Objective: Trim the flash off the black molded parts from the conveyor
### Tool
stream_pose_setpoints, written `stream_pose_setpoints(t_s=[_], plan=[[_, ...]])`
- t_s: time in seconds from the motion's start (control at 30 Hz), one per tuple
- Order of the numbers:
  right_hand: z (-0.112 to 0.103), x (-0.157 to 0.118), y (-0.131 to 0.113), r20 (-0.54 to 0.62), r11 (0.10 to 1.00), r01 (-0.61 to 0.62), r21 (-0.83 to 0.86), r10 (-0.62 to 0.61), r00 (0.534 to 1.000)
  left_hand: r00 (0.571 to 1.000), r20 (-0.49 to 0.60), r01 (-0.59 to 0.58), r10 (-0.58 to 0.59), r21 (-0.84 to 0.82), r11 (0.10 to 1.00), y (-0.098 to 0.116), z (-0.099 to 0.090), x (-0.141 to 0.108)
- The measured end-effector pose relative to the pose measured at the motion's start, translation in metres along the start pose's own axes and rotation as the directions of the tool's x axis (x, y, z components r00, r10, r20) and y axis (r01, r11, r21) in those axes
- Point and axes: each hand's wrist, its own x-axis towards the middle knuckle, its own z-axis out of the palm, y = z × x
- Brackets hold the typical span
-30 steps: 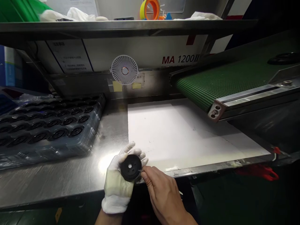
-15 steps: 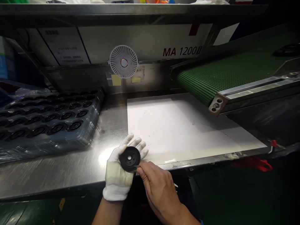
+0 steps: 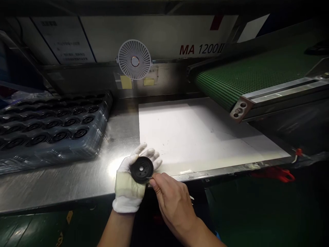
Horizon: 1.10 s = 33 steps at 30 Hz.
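My left hand (image 3: 128, 185), in a white cotton glove with a taped palm, cradles a black round disc (image 3: 141, 169) with a centre hole, like a moulded pulley. My bare right hand (image 3: 172, 195) pinches a small thin metal blade (image 3: 149, 178), whose tip rests at the disc's lower right rim. The rest of the blade is hidden by my fingers. Both hands are just above the front edge of the steel bench.
A plastic-wrapped tray of several black discs (image 3: 51, 127) lies on the steel bench (image 3: 120, 145) at left. A white sheet (image 3: 195, 137) lies to the right, under the end of a green conveyor belt (image 3: 239, 79). A small white fan (image 3: 134, 59) is mounted behind.
The whole scene has shifted upward in view, and the overhead shelf has left the frame. Both hands stay on the disc, with the blade still at its rim.
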Motion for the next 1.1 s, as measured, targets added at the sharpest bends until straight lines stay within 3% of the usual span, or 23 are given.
stream_pose_setpoints(t_s=[0.1, 0.33, 0.4, 0.53, 0.8, 0.87, 1.03, 1.1], plan=[[-0.003, 0.001, 0.004, -0.008, 0.999, -0.038, -0.005, 0.038, 0.999, 0.998, 0.027, 0.055, -0.055, -0.001, 0.998, 0.001, -0.001, 0.000], [0.009, -0.004, -0.005, -0.002, 0.999, 0.014, -0.041, -0.014, 1.000, 0.985, -0.127, -0.127, 0.113, -0.105, 0.986, -0.008, 0.008, 0.008], [0.007, -0.004, -0.004, 0.007, 0.999, 0.017, -0.032, -0.017, 1.000, 0.992, -0.081, -0.102, 0.095, -0.076, 0.992, -0.006, 0.005, 0.006], [-0.001, -0.001, 0.004, -0.010, 1.000, -0.028, 0.012, 0.028, 1.000, 0.995, 0.056, 0.089, -0.089, -0.006, 0.996, 0.001, -0.003, 0.003], [0.007, -0.003, -0.003, -0.012, 0.998, 0.004, -0.061, -0.005, 1.000, 0.992, -0.113, -0.076, 0.064, -0.106, 0.991, -0.009, 0.005, 0.012], [0.007, -0.004, -0.004, -0.010, 0.998, 0.011, -0.058, -0.012, 1.000, 0.990, -0.092, -0.113, 0.103, -0.107, 0.988, -0.008, 0.003, 0.009], [0.001, -0.003, 0.006, -0.018, 1.000, -0.015, -0.010, 0.015, 1.000, 0.997, 0.051, 0.063, -0.061, -0.032, 0.997, -0.001, -0.005, 0.000], [0.001, -0.003, 0.007, -0.025, 0.999, -0.039, -0.023, 0.038, 0.999, 1.000, 0.025, 0.020, -0.019, -0.036, 0.999, -0.003, -0.004, 0.001]])
